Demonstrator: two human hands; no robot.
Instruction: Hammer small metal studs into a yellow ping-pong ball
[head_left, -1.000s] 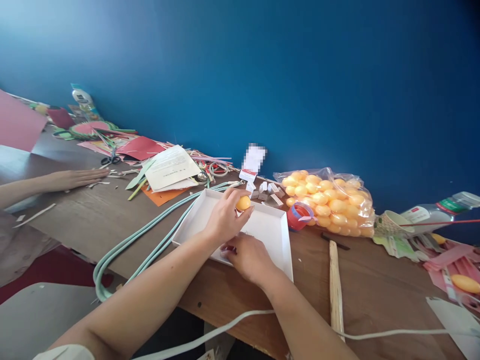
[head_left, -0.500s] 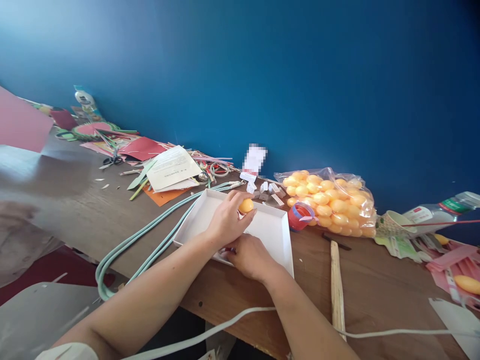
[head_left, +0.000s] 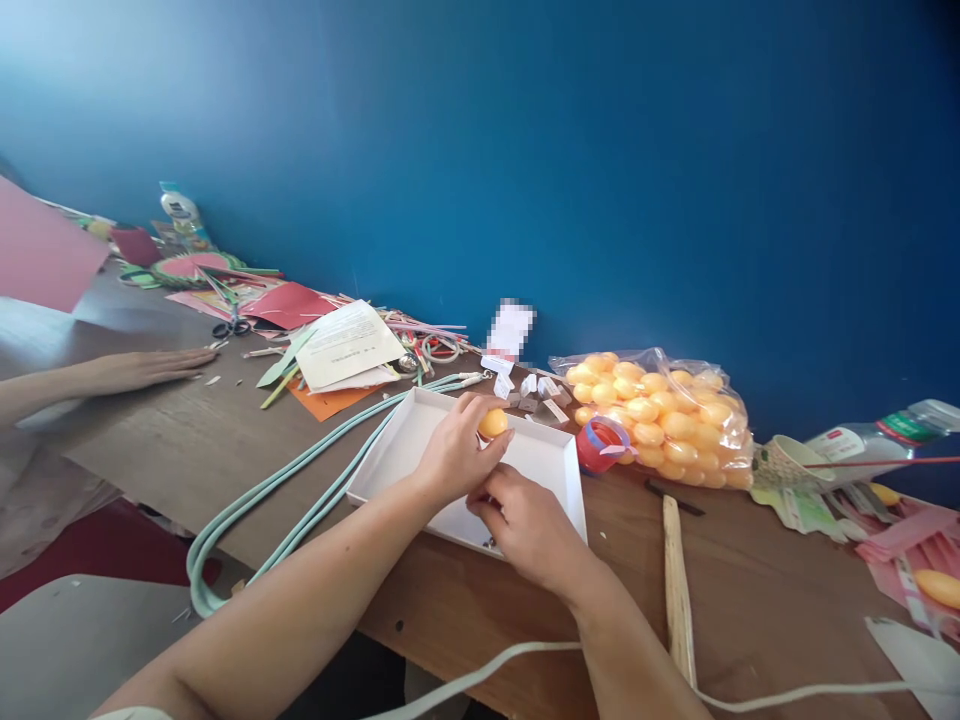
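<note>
A deep blue matte wall [head_left: 600, 150] fills the back of the view, pale and washed with light toward its upper left and darkening to the right. Against it stands a long brown wooden table [head_left: 757, 600] with visible grain, running off to the left. Below its near edge, at lower left, show a dark red stretch of floor [head_left: 97, 545] and a pale grey flat surface [head_left: 67, 640].

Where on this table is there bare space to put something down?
Bare wood lies between the co-worker's hand and the teal cords, between the white tray and the wooden stick, and right of that stick before the pink packets. The wall side is crowded: paper scraps, tape roll, ball bag.
</note>
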